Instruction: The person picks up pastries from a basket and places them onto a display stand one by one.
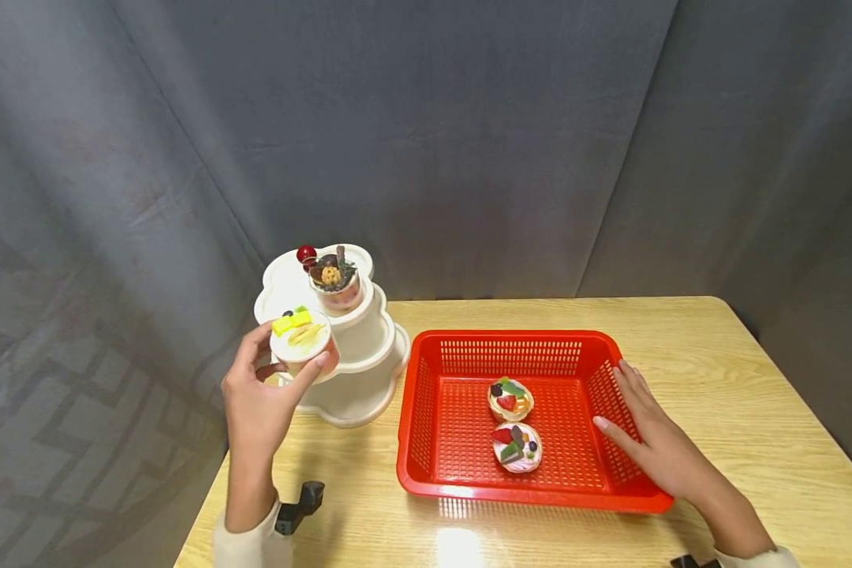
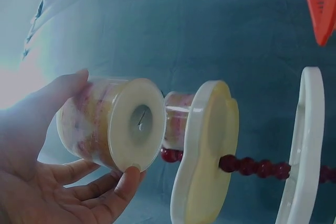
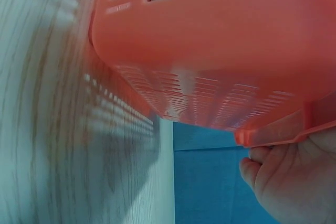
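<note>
My left hand (image 1: pixel 261 404) grips a clear dessert cup (image 1: pixel 304 341) topped with yellow fruit pieces, thumb on one side and fingers on the other. It holds the cup in front of a white tiered stand (image 1: pixel 358 394). In the left wrist view the held cup (image 2: pixel 137 129) shows its pale round base. A second dessert cup (image 1: pixel 336 285), with a dark topping, sits on the stand's top tier. At the right, my right hand (image 1: pixel 656 446) rests on the rim of a red basket (image 1: pixel 483 493), fingers extended. Two fruit tarts, the upper tart (image 1: pixel 510 400) and lower tart (image 1: pixel 517 448), lie inside.
A red ball (image 1: pixel 306 254) tops the stand, and dark red beads (image 2: pixel 257 167) form its post in the left wrist view. Stand and basket are on a light wooden table (image 1: pixel 710 379). Grey cloth (image 1: pixel 426 158) hangs behind.
</note>
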`<state>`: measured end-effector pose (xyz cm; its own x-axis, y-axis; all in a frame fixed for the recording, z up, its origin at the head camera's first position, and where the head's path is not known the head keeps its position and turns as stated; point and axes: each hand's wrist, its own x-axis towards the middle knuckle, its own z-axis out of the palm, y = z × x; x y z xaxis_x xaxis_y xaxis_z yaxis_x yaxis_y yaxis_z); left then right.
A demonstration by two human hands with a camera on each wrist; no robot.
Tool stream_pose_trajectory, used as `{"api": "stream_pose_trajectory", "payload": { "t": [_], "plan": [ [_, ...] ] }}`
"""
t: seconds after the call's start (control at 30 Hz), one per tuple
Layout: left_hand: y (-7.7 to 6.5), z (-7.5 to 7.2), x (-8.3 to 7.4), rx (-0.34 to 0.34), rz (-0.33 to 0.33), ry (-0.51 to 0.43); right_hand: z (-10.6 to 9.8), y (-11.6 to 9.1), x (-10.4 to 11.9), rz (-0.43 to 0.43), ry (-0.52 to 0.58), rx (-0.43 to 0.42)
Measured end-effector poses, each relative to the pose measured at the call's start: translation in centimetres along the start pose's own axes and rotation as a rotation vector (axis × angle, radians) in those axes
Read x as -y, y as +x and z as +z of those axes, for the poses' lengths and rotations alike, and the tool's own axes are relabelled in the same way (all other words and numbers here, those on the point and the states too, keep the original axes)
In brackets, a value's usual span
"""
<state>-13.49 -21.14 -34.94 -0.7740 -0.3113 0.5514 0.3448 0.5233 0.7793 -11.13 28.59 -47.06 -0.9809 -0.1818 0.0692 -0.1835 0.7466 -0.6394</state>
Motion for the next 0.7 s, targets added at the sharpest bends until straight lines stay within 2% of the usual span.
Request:
{"api": "stream_pose_trajectory", "payload": {
  "t": [0.33,0.7],
  "plan": [
    [1.8,-0.7,0.3,-0.075,-0.032,0.043,-0.2,0.0,0.2,0.0,0.003,0.002],
    [4.2,-0.5,1.3,-0.12,-0.071,0.029,-0.1,-0.1,0.1,-0.007,0.003,0.0]
  ]
}}
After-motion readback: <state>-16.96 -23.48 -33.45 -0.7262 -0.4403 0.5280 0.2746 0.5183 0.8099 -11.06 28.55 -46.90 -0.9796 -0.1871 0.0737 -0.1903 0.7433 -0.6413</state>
